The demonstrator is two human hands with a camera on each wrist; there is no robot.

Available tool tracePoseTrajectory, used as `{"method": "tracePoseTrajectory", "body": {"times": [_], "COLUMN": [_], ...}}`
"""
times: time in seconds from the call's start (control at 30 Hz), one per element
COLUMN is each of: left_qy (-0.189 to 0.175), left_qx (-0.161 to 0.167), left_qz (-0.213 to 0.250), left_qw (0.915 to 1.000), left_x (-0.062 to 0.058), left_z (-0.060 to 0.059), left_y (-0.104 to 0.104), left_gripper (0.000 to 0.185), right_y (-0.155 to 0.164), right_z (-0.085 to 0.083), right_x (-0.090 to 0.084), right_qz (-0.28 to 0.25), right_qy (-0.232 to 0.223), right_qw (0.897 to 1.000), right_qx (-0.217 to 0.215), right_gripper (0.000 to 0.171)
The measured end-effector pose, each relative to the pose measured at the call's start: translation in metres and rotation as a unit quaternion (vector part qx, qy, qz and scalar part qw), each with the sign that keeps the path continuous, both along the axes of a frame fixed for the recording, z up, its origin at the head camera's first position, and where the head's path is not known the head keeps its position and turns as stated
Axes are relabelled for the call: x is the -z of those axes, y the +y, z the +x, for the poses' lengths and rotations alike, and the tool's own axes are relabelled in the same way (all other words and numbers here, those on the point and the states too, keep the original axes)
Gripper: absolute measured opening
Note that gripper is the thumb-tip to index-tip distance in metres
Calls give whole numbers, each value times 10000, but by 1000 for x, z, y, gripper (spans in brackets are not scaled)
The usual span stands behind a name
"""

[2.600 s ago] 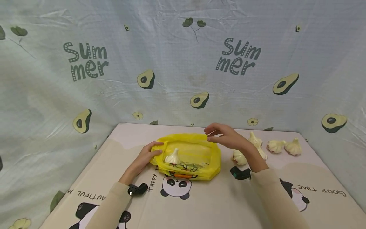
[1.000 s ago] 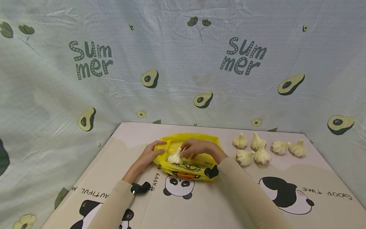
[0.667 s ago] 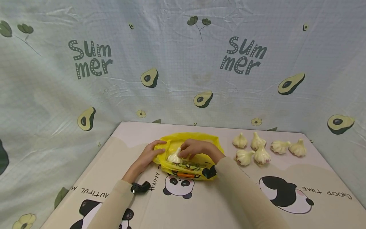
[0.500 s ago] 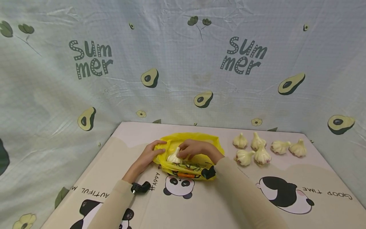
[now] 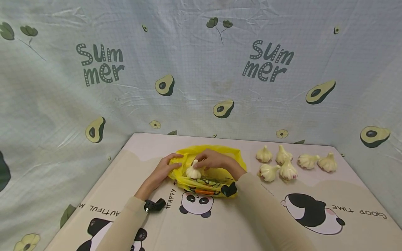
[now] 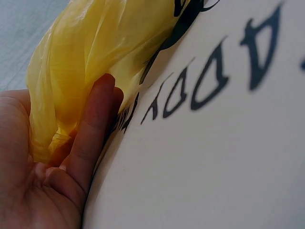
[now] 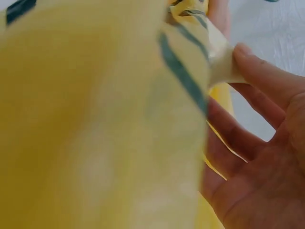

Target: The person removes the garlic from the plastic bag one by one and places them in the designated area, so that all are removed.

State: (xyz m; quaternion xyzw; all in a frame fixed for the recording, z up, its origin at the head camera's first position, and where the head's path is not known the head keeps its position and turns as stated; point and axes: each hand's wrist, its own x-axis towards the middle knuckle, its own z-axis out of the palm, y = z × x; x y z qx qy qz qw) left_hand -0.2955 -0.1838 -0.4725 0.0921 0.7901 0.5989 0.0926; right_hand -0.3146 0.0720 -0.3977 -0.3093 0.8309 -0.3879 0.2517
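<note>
A yellow plastic bag [image 5: 236,153] lies on the table with its mouth spread wide. My left hand [image 5: 161,172] grips the bag's left edge, thumb inside and fingers outside; in the left wrist view the thin plastic [image 6: 71,71] bunches against the palm. Over the bag's mouth, my right hand [image 5: 215,160] pinches the stem of a white garlic bulb [image 5: 193,172] between thumb and fingers. The right wrist view shows that pale stem [image 7: 224,59] at the thumb tip, with the bag's near side covering the bulb's lower part.
Several other garlic bulbs [image 5: 287,170] stand and lie in a loose group on the table's right back. The table cover [image 5: 220,223] is printed with pandas and lettering. A hanging cloth [image 5: 188,52] with avocado prints encloses the back and sides.
My right hand came from above the bag's right side into its mouth, then took hold of the garlic stem; the bulb has shifted slightly. My left hand keeps holding the bag's edge.
</note>
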Motion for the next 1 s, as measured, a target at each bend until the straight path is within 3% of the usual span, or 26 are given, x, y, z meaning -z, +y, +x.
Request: {"method": "tracePoseTrajectory", "body": {"times": [0.3, 0.53, 0.67, 1.0], "left_qy": [-99, -29, -89, -142], "left_qx": [-99, 8, -4, -72], "left_qz": [57, 66, 90, 97], "left_qw": [9999, 10000, 9999, 9998], "left_x": [0, 1, 0, -1], "left_z": [-1, 0, 0, 1], "left_y": [1, 0, 2, 1], "left_gripper": [44, 46, 46, 45], "right_y": [6, 12, 19, 38], "right_z": [1, 4, 3, 10], "right_x": [-7, -12, -14, -28], "right_qz": [-307, -671, -884, -821], "right_qy": [100, 31, 227, 462], "right_qw": [9992, 9972, 9951, 9941], "right_qx": [217, 337, 377, 545], "right_gripper": [27, 26, 24, 23]}}
